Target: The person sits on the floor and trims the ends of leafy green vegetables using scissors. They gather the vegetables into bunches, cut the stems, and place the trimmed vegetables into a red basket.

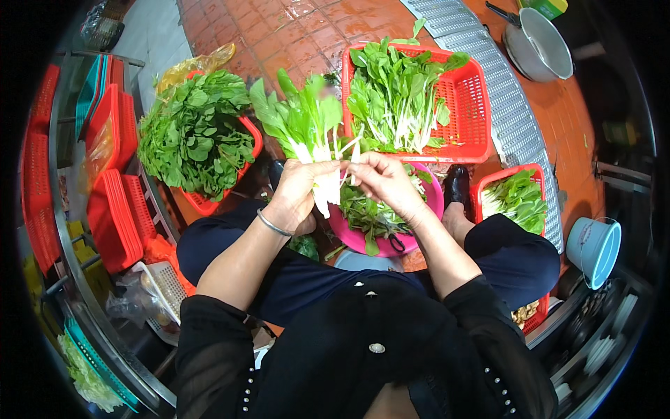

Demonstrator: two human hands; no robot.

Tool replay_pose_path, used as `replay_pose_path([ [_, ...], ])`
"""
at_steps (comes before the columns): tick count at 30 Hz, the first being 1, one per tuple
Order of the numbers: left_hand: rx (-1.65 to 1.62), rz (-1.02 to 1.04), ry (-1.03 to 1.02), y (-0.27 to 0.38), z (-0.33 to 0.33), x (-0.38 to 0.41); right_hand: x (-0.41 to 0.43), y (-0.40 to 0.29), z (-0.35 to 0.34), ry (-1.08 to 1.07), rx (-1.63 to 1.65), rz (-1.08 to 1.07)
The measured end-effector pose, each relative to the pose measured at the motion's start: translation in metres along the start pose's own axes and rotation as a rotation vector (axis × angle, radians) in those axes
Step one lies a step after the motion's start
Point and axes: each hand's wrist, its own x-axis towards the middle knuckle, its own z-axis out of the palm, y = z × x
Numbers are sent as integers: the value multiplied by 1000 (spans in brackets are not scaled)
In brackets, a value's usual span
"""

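My left hand (301, 183) grips a bunch of leafy greens (309, 115) by its white stalks, with the leaves pointing away from me. Close beside it, my right hand (384, 180) pinches a single pale stalk (356, 154) between thumb and fingers. Below the hands, between my feet, stands a pink basin (432, 196) holding loose greens and trimmings. A pair of scissors with black handles (397, 242) lies in it, its blades mostly hidden among the leaves. Beyond my right hand, a red plastic basket (473, 99) holds more white-stalked greens (398, 99), heaped toward its left side.
To the left, darker leafy greens (196, 131) overfill a red basket (254, 136). A smaller red basket (476, 194) of greens is by my right foot. Metal grating (484, 73), an aluminium pot (539, 44) and a light blue bucket (591, 251) are on the right. Stacked baskets (112, 220) fill the left rack.
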Motion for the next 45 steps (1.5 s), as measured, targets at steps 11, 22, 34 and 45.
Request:
replay_pose_path([
  [11,-68,-119,-60,3,5,-6,-26,-5,17,69,-394,-57],
  [22,-35,21,-114,9,1,-6,-21,-21,-6,-194,-476,152],
  [34,-47,-16,-85,18,12,-6,119,54,-129,742,-1178,385],
  [45,21,-53,-99,17,9,-5,65,38,-152,445,-44,146],
])
